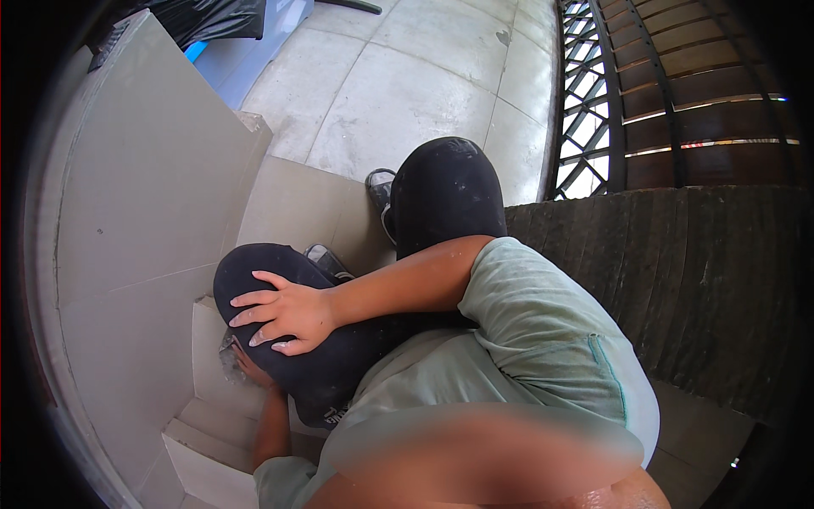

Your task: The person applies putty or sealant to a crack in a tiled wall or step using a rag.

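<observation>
My right arm crosses my body, and my right hand (pixel 288 314) lies open on my dark-trousered left knee (pixel 246 271). Its fingers are spread, with whitish smears on the tips, and it holds nothing. Lower down, my left hand (pixel 252 370) reaches past the outside of that knee to the pale step (pixel 208 356). The left fingers curl against a small grey, crumpled-looking piece (pixel 230 360) at the step's face. Its kind is unclear, and the knee hides part of that hand.
Beige tiled steps (pixel 212 454) and a tall tiled side wall (pixel 144 195) stand at my left. Dusty floor tiles (pixel 407 110) stretch ahead. A translucent bin (pixel 263 64) with a black plastic bag (pixel 208 21) is at the far left. A dark metal gate (pixel 670 93) stands at the right.
</observation>
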### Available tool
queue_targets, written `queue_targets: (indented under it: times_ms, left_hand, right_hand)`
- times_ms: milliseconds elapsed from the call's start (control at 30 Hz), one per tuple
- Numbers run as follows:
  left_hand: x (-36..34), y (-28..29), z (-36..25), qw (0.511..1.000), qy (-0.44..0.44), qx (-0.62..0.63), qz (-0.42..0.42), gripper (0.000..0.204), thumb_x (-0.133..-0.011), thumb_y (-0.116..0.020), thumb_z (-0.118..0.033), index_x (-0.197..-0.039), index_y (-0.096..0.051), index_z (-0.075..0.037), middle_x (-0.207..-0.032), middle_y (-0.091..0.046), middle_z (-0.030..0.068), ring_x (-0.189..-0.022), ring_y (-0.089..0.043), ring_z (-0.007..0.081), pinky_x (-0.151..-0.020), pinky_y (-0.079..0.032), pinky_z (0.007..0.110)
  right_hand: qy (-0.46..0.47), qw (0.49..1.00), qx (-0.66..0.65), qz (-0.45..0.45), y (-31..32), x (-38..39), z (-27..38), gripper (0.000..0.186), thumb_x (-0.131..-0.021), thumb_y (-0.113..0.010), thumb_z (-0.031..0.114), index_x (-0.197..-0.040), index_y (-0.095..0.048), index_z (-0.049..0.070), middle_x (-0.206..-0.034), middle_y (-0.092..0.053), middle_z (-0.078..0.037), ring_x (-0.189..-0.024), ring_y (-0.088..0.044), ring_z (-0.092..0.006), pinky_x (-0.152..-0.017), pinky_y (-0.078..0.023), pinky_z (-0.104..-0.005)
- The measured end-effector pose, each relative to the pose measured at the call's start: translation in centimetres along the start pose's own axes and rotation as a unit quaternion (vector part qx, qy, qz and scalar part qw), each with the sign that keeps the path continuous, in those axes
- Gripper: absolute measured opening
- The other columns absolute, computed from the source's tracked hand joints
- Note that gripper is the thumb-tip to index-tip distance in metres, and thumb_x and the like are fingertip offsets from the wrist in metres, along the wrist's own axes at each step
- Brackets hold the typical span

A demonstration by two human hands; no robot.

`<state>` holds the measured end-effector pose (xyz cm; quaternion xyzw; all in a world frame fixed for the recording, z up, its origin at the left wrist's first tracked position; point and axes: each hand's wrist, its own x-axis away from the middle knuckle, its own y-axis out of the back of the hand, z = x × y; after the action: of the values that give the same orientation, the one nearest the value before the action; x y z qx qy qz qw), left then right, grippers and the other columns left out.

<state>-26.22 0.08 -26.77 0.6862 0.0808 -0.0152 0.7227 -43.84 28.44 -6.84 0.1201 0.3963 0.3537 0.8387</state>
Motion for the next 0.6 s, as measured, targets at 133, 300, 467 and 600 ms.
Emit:
queue_targets:
  times_ms: [133,300,467,600]
  left_hand:
    - [-0.03,-0.1,0.32,0.999,0.008,-0.029,0.015,0.07,-0.095,-0.043,-0.052,-0.151,-0.03,-0.013,-0.156,-0.035,0.0129,-0.143,-0.034,0.0332,-0.106,-0.036,0.049]
    - [-0.26,0.06,0.17,1.0,-0.005,-0.019,0.002,0.069,-0.095,-0.043,-0.051,-0.151,-0.032,-0.012,-0.155,-0.036,0.013,-0.143,-0.035,0.0334,-0.106,-0.036,0.05]
    - [-0.32,0.52,-0.3,0.999,-0.019,0.0,-0.027,0.068,-0.095,-0.043,-0.051,-0.15,-0.033,-0.012,-0.154,-0.037,0.0143,-0.142,-0.036,0.0349,-0.106,-0.036,0.051]
    - [-0.06,0.24,-0.05,0.999,-0.017,-0.038,-0.003,0.068,-0.095,-0.043,-0.052,-0.149,-0.034,-0.012,-0.15,-0.04,0.0152,-0.141,-0.037,0.036,-0.106,-0.036,0.051]
  right_hand:
    - [0.003,1.0,0.001,0.0,-0.07,-0.15,0.0,0.034,-0.077,-0.064,0.028,-0.106,-0.072,0.014,-0.141,-0.052,-0.011,-0.142,-0.035,-0.0335,-0.11,-0.013,-0.0677]
    - [0.006,1.0,0.002,-0.008,-0.13,0.0,-0.15,0.034,-0.076,-0.064,0.028,-0.106,-0.072,0.014,-0.141,-0.052,-0.011,-0.141,-0.035,-0.0334,-0.11,-0.013,-0.0676]
    - [0.007,1.0,-0.003,-0.011,-0.19,0.05,-0.2,0.033,-0.076,-0.065,0.028,-0.105,-0.072,0.014,-0.141,-0.052,-0.011,-0.141,-0.035,-0.033,-0.11,-0.013,-0.0673]
    - [0.003,1.0,0.001,-0.008,-0.15,-0.07,-0.14,0.033,-0.076,-0.065,0.028,-0.105,-0.072,0.014,-0.141,-0.052,-0.01,-0.141,-0.035,-0.0326,-0.111,-0.013,-0.0673]
